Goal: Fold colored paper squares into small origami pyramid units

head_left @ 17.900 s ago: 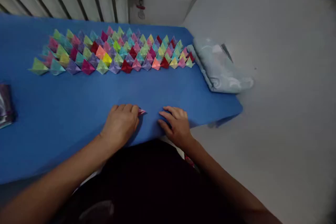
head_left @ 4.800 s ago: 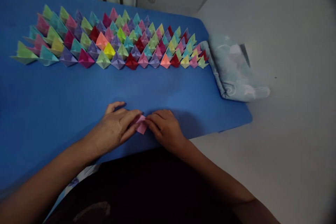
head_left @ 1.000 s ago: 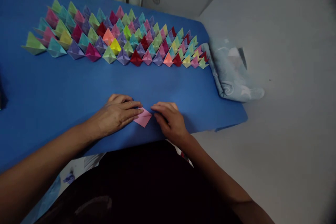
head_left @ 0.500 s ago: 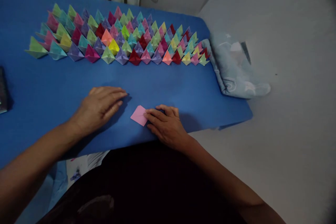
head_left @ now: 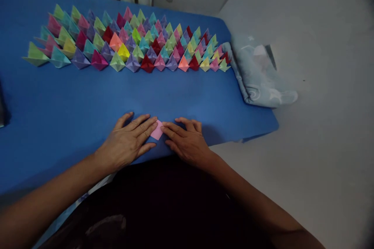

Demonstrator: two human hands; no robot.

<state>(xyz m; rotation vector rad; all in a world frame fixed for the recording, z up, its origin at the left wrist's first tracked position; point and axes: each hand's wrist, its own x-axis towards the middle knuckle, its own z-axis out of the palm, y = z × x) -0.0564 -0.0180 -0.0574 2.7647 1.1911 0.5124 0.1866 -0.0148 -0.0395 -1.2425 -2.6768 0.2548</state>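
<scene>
A small folded piece of pink paper (head_left: 157,131) lies on the blue table in front of me, partly covered by fingertips at both sides. My left hand (head_left: 131,138) is open, its fingers spread flat and the fingertips resting on the paper's left part. From the other side, my right hand (head_left: 185,138) holds the paper's right corner under its index and middle fingertips. Its thumb is beside the paper on the table, and its outer fingers are bent. Whether a fingertip reaches under the paper is hidden.
Several rows of colourful folded paper pieces (head_left: 117,62) with pointed tops stand along the table's far side. A folded grey-blue cloth (head_left: 254,74) lies at the right end. The blue tabletop (head_left: 87,89) has its near edge against my body. A dark object shows at the far left.
My left hand has come right and toward me, from above the table onto the pink paper's left part, its fingers spreading. My right hand stays on the right corner. The view has shifted slightly.
</scene>
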